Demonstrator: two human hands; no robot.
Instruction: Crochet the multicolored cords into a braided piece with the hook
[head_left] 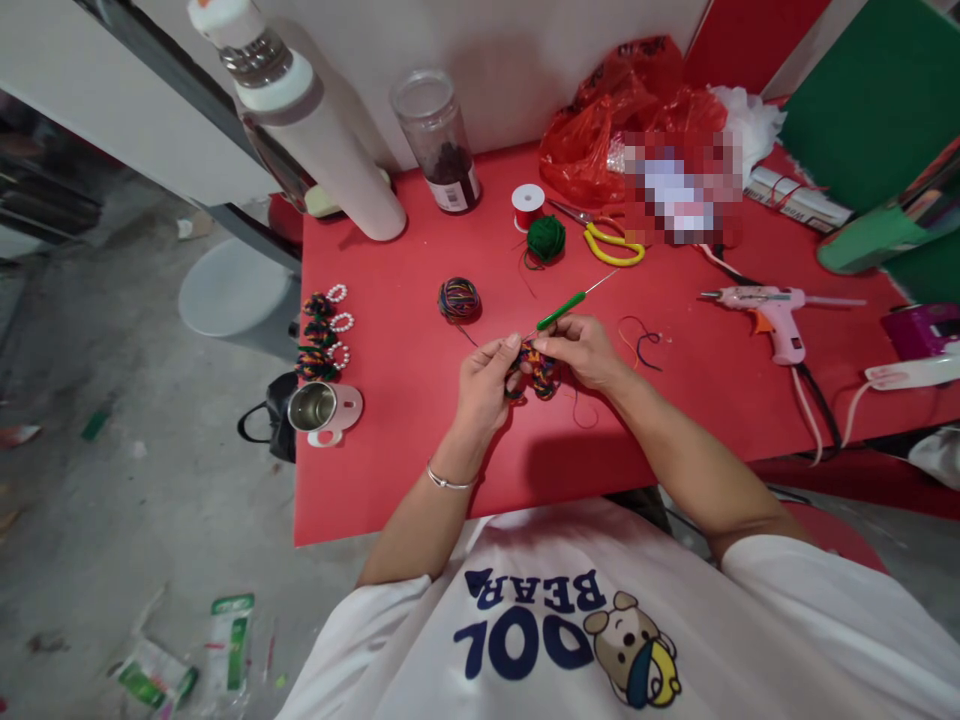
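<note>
Over the red table, both hands meet at a small multicoloured crochet piece point(543, 376). My left hand point(487, 378) is closed, pinching the piece's left side near a strand of yarn. In my right hand point(586, 350) is a crochet hook point(561, 311) with a green grip, its rear metal shaft pointing up and right. The hook's working tip is hidden between the fingers. A ball of multicoloured yarn point(458, 299) lies beyond my left hand, its strand running toward the fingers. Loose thread ends point(642, 342) lie right of my right hand.
Behind the hands are a green yarn ball point(546, 238), a thread spool point(528, 206) and yellow-handled scissors point(615, 243). A pink glue gun point(772, 310) lies right. At left are a mug point(325, 411) and finished crochet pieces with beads point(319, 335). A tall bottle point(322, 130) and jar point(439, 140) stand behind.
</note>
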